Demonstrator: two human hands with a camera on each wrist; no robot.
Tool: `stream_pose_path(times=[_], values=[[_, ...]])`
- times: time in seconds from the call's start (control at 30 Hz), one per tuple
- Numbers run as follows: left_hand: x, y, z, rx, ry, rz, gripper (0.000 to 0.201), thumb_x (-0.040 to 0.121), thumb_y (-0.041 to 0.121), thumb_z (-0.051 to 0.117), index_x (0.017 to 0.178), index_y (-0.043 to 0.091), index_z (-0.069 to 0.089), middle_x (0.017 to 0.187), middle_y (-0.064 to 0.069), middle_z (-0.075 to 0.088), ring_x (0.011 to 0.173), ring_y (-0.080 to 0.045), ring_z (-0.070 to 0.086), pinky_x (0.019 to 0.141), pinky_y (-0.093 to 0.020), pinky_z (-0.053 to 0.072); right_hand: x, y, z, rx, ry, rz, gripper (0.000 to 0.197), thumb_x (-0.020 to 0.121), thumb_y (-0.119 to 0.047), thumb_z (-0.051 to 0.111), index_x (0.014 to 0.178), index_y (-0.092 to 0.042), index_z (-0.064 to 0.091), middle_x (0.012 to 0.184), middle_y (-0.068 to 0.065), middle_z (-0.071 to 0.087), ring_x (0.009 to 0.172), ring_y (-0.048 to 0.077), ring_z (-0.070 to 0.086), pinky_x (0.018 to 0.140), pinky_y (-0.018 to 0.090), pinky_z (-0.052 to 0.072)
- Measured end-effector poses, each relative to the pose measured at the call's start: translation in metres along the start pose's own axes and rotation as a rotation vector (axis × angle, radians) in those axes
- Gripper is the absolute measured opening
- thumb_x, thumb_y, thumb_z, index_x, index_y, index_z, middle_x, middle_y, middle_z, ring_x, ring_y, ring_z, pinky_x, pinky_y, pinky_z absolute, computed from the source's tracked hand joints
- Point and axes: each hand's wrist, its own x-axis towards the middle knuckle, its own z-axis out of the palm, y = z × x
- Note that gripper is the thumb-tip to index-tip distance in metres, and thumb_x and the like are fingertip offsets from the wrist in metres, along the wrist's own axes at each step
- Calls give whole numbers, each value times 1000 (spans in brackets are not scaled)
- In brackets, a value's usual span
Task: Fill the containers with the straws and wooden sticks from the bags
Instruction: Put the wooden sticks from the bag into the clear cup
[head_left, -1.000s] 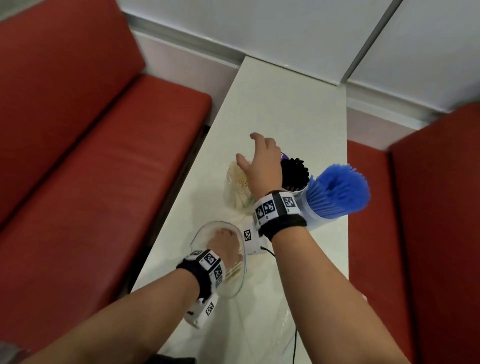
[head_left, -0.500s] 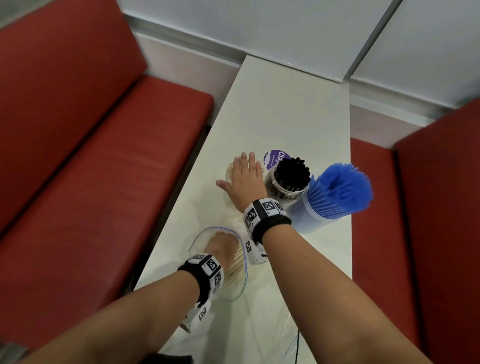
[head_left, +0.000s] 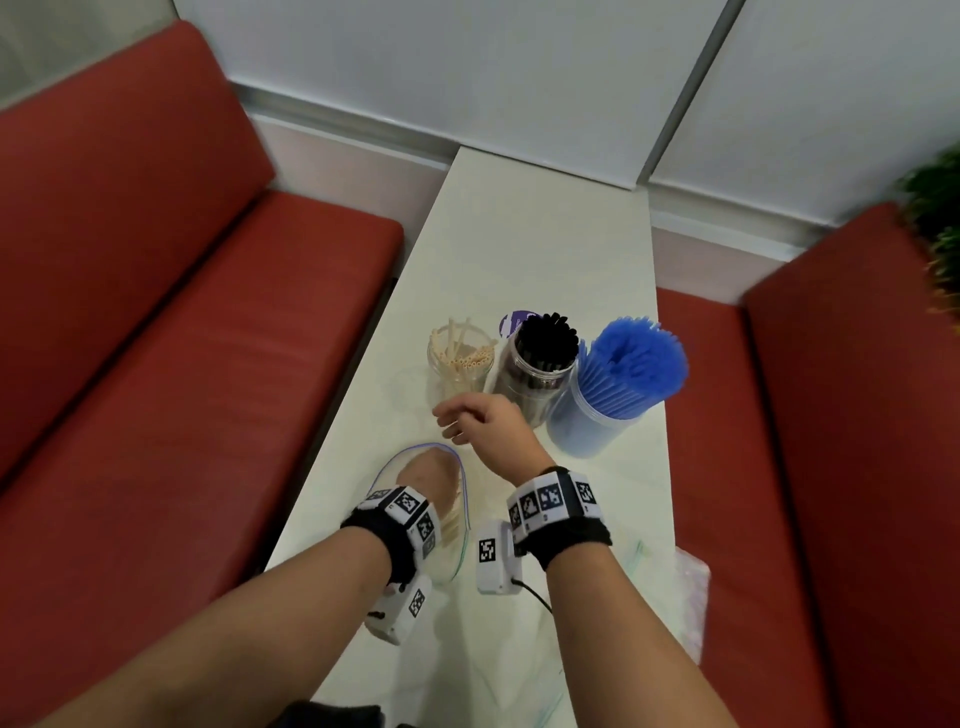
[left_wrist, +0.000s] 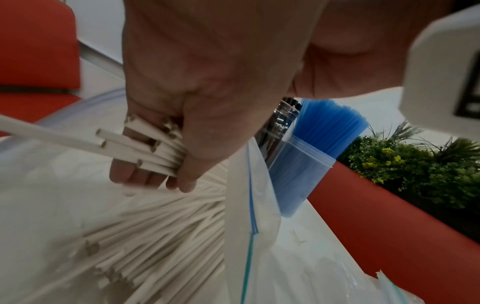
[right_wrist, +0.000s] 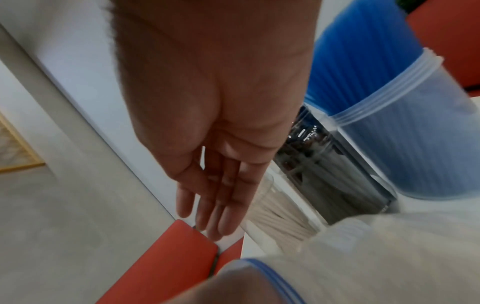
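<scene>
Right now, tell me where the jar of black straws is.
In the head view, the black-straw jar stands mid-table between the pale-straw jar on its left and the blue-straw tub on its right, just beyond the right hand.

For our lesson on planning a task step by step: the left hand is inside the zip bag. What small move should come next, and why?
Probably lift the left hand out of the zip bag. It already grips a bunch of white straws, and the clear jar beyond holds only a few, with the right hand open and empty nearby.
</scene>
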Motion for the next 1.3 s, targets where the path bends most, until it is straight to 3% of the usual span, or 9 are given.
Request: stream_pose_path(times=[0.27, 0.4, 0.57, 0.63, 0.77, 0.9, 1.0, 1.07, 1.3], values=[[-29, -6, -36, -14, -23, -113, 34, 99, 9, 40, 129, 10, 53, 126, -6, 61, 117, -21, 60, 90, -32, 49, -35, -3, 12, -159, -155, 20, 57, 88, 13, 40, 138, -8, 58, 134, 10, 64, 127, 17, 57, 114, 31, 41], [-44, -9, -76, 47, -137, -69, 32, 97, 14, 49, 128, 10, 58, 129, -6, 60, 119, -24, 58, 96, -36, 46, -44, 0, 20, -308, -197, 7, 73, 83, 3, 63, 150, -20, 43, 144, 9, 57, 134, 23, 51, 115, 40, 39], [-75, -4, -152, 143, -126, 24, 14, 92, 17, 58, 92, 7, 68, 83, -4, 62, 101, -24, 64, 79, -34, 44, -43, -12, 25, -269, -81, -24, 8, 85, -19, 76, 90, -22, 70, 87, -3, 72, 88, 16, 65, 77, 32, 51], [-84, -5, -185, 123, -56, 85, 28, 86, 29, 67, 66, 11, 58, 62, 1, 55, 76, -20, 64, 70, -31, 47, -45, -25, 21, -167, 18, -81, 21, 90, -11, 68, 72, -22, 68, 68, -9, 68, 67, 12, 64, 66, 36, 50], [-91, -4, -223, -231, 365, 271, 50, 88, 61, 55, 68, 18, 70, 51, 5, 56, 53, -10, 55, 51, -27, 33, -52, -54, 13, 166, 152, -138, 23, 94, -16, 68, 73, -14, 57, 50, -8, 54, 45, 10, 47, 46, 21, 43], [-94, 11, -216, -631, 386, 442, 47, 90, 65, 46, 76, 30, 75, 68, 14, 70, 66, 4, 63, 71, -24, 47, -54, -78, -1, 205, 198, -85, 36, 96, 5, 51, 66, -14, 45, 46, -5, 42, 41, 14, 39, 43, 22, 34], [-86, 2, -210, -1405, 455, 512, 51, 96, 62, 39, 101, 25, 75, 103, 8, 74, 100, -7, 69, 92, -29, 47, -69, -98, -22, 326, 198, -101, 38, 99, -11, 60, 63, -14, 46, 48, -2, 40, 41, 14, 34, 41, 22, 29], [-71, -14, -199, -1645, 349, 386, 56, 99, 59, 35, 99, 20, 76, 102, 2, 75, 100, -15, 70, 94, -35, 50, -80, -115, -38, 398, 235, -163, 39, 96, -25, 67, 61, -16, 52, 49, -1, 41, 41, 13, 37, 42, 24, 33], [-41, 4, -126, -2019, -796, 139, 49, 97, 39, 55, 114, -7, 62, 110, -23, 65, 99, -37, 68, 81, -42, 59, -81, -139, -59, 581, 235, -313, 48, 92, -17, 72, 58, -19, 39, 51, 3, 31, 42, 17, 29, 47, 27, 31]])
